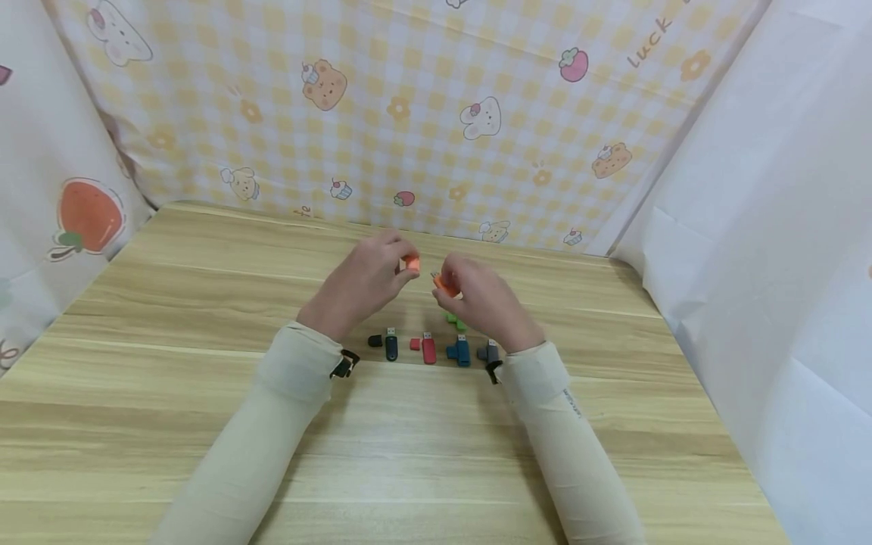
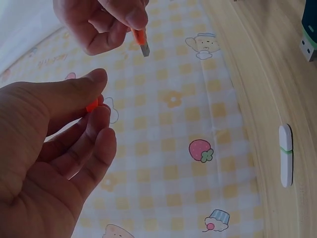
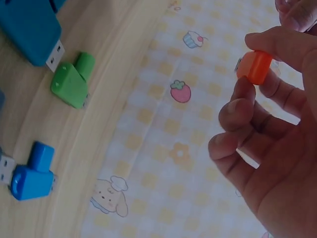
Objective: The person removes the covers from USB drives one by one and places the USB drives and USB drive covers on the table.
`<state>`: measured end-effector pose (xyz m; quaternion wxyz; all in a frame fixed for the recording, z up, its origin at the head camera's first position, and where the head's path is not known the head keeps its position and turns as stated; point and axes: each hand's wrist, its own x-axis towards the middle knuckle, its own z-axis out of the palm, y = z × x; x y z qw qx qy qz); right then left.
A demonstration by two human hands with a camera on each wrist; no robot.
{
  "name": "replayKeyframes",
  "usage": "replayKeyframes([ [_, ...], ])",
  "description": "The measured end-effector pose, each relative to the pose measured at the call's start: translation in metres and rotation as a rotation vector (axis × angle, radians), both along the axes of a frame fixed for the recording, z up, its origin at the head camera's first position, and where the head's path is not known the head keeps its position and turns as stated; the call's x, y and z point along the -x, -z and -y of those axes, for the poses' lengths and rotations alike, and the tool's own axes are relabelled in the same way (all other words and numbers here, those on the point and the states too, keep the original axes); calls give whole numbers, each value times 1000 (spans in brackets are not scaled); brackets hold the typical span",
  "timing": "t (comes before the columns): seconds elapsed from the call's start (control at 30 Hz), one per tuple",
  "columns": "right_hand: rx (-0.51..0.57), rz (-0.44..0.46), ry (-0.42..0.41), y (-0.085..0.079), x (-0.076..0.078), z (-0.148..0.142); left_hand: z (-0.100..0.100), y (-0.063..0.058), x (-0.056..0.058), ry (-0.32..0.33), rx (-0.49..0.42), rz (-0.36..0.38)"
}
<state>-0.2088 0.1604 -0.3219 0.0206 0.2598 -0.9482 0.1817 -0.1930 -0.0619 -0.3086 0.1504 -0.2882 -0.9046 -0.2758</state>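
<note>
Above the table, my left hand (image 1: 359, 281) pinches a small orange cap (image 1: 412, 263) between thumb and fingertips. Most of that cap is covered by the fingers in the left wrist view. To its right, my right hand (image 1: 485, 300) holds an orange USB stick (image 3: 255, 67) by its body, the metal plug bare and turned toward the left hand. Cap and stick are a short gap apart. Below the right hand lies a green USB stick (image 3: 69, 85) with its cap against it, partly hidden in the head view.
In a row nearer me lie uncapped USB sticks with their caps beside them: black (image 1: 391, 345), red (image 1: 428, 349), teal (image 1: 463, 351) and grey (image 1: 493, 351). A bright blue stick (image 3: 30, 181) and a closed white one (image 2: 286, 156) also lie on the table. A checked cloth (image 1: 409, 113) hangs behind.
</note>
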Motion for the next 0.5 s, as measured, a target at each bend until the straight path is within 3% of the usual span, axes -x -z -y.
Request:
replayKeyframes([
  [0.5, -132, 151, 52, 14, 7, 16, 1, -2, 1, -44, 77, 205],
])
